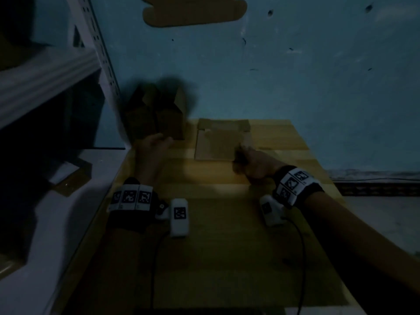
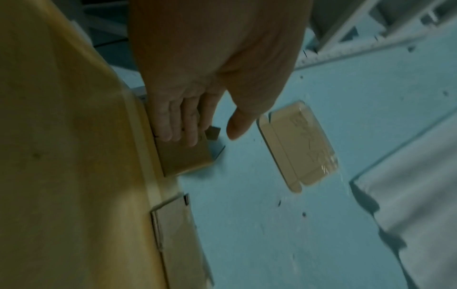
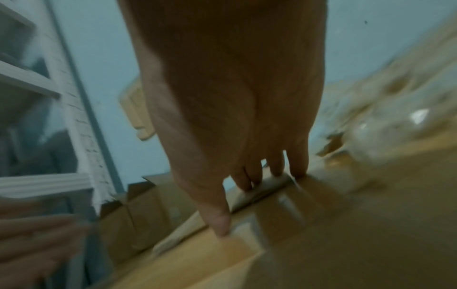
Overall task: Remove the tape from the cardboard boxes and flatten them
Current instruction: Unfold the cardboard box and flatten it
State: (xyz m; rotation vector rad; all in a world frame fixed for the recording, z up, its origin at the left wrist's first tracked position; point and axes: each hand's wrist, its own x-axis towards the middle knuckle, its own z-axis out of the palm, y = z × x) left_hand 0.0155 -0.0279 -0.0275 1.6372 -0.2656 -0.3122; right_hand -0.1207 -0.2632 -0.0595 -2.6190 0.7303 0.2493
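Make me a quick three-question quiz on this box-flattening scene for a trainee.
1. True or false: the upright box at the table's far left is already flattened.
2. Which hand rests on the flattened cardboard? A) left hand B) right hand C) neither
3. Fill in: the left hand's fingers touch the ______ box.

Key: 1 false. 2 B, straight fingers lie on it in the right wrist view. 3 upright.
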